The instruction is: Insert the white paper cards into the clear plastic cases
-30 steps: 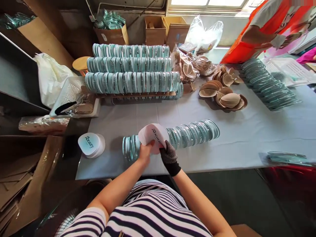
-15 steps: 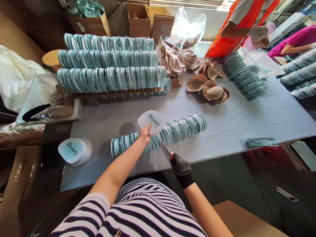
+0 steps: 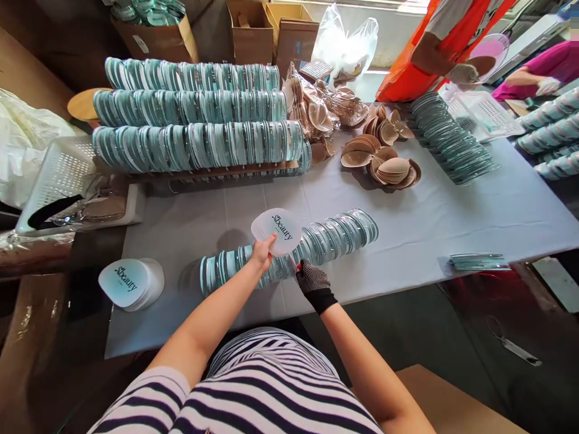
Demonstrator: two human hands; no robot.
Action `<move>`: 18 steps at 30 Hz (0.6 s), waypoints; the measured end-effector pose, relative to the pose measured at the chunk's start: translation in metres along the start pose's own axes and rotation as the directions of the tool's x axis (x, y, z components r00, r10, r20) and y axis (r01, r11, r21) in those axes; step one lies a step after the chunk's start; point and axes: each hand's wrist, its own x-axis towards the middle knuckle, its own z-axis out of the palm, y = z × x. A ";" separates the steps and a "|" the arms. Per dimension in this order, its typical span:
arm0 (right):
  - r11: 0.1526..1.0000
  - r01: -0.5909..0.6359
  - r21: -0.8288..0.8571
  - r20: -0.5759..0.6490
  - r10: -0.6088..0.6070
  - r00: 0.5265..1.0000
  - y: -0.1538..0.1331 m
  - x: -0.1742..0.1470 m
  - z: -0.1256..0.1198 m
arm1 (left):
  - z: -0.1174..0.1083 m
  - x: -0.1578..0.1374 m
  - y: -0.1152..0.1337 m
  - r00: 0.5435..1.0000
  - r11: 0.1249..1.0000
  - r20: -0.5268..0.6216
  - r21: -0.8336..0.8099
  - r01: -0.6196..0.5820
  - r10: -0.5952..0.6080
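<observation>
My bare left hand point(image 3: 262, 252) grips a small stack of rounded white cards point(image 3: 283, 228) printed "beauty", thumb on top. Below it lies a slanting row of rounded glass pieces point(image 3: 341, 234) standing on edge on the table. My right hand point(image 3: 312, 277), in a dark dotted glove with bare fingertips, pinches a single white card point(image 3: 292, 260) seen nearly edge-on. That card is at the near side of the row, partly hidden by the fingers and the stack; I cannot tell whether it is between two pieces. Another pile of printed cards point(image 3: 131, 283) lies at the table's left edge.
Long rows of glass pieces point(image 3: 199, 144) stand at the back left beside a white basket point(image 3: 67, 163). Brown oval pads point(image 3: 393, 172) are heaped mid-table. More glass point(image 3: 456, 141) leans at the right. A person in an orange vest point(image 3: 409, 57) stands behind the table.
My right hand has moved left and up with its card, close to my left hand and the row. The left hand and its stack have come slightly nearer to me.
</observation>
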 end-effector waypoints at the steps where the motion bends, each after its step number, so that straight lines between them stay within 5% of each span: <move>1: 1.000 0.015 0.014 -0.019 -0.015 1.000 -0.001 0.003 0.003 | -0.001 0.000 0.000 1.000 1.000 0.002 0.004 0.003 -0.003; 10: 0.992 0.071 0.103 -0.078 -0.063 0.995 0.021 0.018 0.034 | -0.002 0.000 0.000 1.000 1.000 0.007 0.019 0.002 -0.002; 18: 0.996 0.015 0.084 -0.002 -0.014 1.000 0.005 0.019 0.050 | -0.001 -0.001 -0.002 1.000 0.999 -0.009 0.042 -0.024 0.025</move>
